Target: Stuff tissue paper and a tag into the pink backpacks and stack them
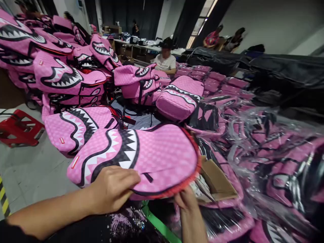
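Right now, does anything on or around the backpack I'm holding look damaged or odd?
Mildly odd: near your right hand, an open cardboard box sits among plastic-wrapped backpacks, unlike its bagged neighbours. The held pink backpack shows no clear damage on its visible side; its underside is hidden.

Left hand [113, 186] pinching; right hand [186, 198] partly hidden, perhaps likewise.

Bag wkshop: backpack piles [64, 77], poly-wrapped stacks [278, 158], wkrs [165, 62].

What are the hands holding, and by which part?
A pink backpack: the left hand grips its near side edge; the right hand is at its red-trimmed rim, grip partly hidden.
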Available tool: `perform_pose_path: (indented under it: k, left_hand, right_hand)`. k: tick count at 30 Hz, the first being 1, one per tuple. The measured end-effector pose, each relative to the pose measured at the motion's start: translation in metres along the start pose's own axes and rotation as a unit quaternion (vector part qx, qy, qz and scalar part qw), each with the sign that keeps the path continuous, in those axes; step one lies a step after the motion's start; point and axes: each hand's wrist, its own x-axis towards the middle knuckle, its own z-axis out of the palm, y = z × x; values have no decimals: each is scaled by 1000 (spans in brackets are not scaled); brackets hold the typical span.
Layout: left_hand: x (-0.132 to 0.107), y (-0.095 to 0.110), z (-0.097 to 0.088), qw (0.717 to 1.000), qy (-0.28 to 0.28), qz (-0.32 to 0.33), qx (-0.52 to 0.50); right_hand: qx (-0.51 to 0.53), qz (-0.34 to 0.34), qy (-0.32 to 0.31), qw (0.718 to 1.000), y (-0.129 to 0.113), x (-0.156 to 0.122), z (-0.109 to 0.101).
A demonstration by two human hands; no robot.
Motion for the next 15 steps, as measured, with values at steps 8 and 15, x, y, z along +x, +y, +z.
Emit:
perform_pose_path:
  k: [8, 15]
  left_hand:
    - [21, 2, 29, 902, -168, -330, -222]
    - [38, -3, 2, 827, -78, -376, -410]
  right_hand:
    - [-237, -46, -115, 964, -3, -31, 24]
    - [-327, -47, -136, 934, -32, -63, 43]
